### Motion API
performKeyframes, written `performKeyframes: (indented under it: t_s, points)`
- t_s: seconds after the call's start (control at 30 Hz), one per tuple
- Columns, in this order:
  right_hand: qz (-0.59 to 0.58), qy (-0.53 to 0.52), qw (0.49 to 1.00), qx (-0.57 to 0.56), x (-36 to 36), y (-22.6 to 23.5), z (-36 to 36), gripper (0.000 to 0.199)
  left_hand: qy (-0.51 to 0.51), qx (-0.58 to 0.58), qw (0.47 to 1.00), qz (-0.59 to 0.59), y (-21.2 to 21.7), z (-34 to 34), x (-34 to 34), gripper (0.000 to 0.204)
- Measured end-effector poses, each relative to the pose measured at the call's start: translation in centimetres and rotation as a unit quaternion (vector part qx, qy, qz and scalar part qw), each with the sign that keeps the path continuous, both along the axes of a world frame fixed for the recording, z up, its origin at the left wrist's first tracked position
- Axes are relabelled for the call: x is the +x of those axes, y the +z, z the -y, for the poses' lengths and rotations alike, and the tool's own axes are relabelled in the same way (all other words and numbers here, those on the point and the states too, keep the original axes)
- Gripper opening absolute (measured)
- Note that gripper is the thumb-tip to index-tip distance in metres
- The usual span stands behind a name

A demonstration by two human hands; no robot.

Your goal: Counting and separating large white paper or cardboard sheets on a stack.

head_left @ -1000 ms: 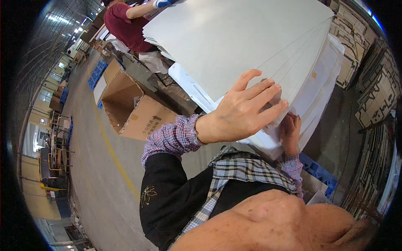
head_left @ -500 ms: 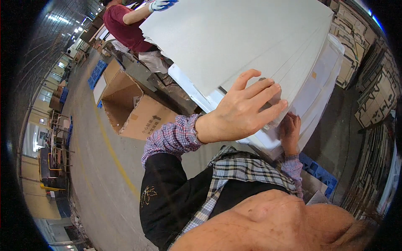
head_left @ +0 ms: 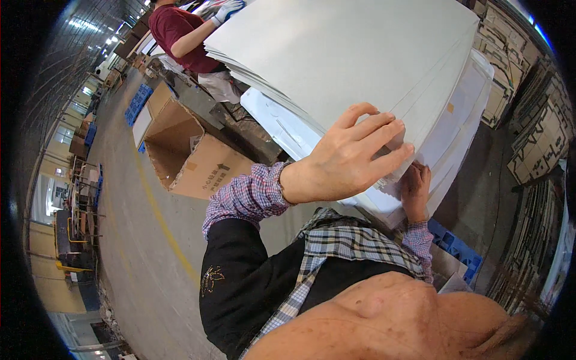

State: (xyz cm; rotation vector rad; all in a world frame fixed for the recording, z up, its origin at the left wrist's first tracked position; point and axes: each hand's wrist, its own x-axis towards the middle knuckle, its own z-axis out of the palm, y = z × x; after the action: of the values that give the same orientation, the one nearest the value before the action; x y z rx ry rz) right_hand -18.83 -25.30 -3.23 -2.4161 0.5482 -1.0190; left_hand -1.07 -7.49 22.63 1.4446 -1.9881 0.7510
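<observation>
Large pale grey-white sheets (head_left: pixel 360 54) lie in a stack, their layered edges showing on the left side. My left hand (head_left: pixel 345 159) is bent over the near corner, fingers curved and spaced around a greyish edge that seems to be the sheets' corner. Just right of it and lower, my right hand (head_left: pixel 415 189) is closed at the same corner; its fingertips are partly hidden. Thin lines run across the top sheet from the corner toward the far right. Beneath lies a white, bluish-looking stack (head_left: pixel 282 123).
An open cardboard box (head_left: pixel 210 165) stands on the floor at left. Across the stack, a person in a dark red shirt (head_left: pixel 180 33) has a gloved hand (head_left: pixel 229 10) near the sheets' far left edge. A blue pallet (head_left: pixel 459 249) lies at lower right; cut boards (head_left: pixel 546 141) lean beyond.
The sheets' far left edge has shifted and now shows several separated layers. The other person's gloved hand has moved slightly left and their arm is lower. My hands have hardly moved.
</observation>
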Motion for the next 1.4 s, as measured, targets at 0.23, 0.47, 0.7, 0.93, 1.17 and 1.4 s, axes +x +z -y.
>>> performKeyframes:
  t_s: [0.23, 0.47, 0.7, 0.93, 1.17, 1.4]
  points:
    - [0.000, -0.002, 1.000, 0.013, 0.1, -0.5, 0.0, 0.036, -0.022, 0.063, 0.997, 0.027, 2.1, -0.3, 0.9, 0.033]
    - [0.001, -0.006, 1.000, 0.023, 0.0, -0.3, -0.2, 0.035, -0.054, 0.188, 0.981, -0.001, 4.1, 0.9, 1.3, 0.036]
    - [0.003, -0.005, 0.999, 0.033, 0.0, -0.4, 0.0, 0.040, -0.080, 0.221, 0.972, -0.004, 5.5, 1.7, 2.1, 0.037]
    - [0.004, 0.005, 0.999, 0.037, -0.1, -0.5, 0.1, 0.041, -0.042, 0.069, 0.986, 0.147, 4.6, 1.6, 0.9, 0.028]
    - [0.008, -0.007, 0.999, 0.040, -0.1, -0.8, 0.3, 0.042, -0.016, 0.077, 0.987, 0.143, 3.7, 0.9, 0.5, 0.027]
    - [-0.002, -0.004, 0.999, 0.037, -0.1, -0.2, -0.1, 0.040, 0.024, 0.117, 0.989, 0.089, 3.5, -0.5, -0.4, 0.028]
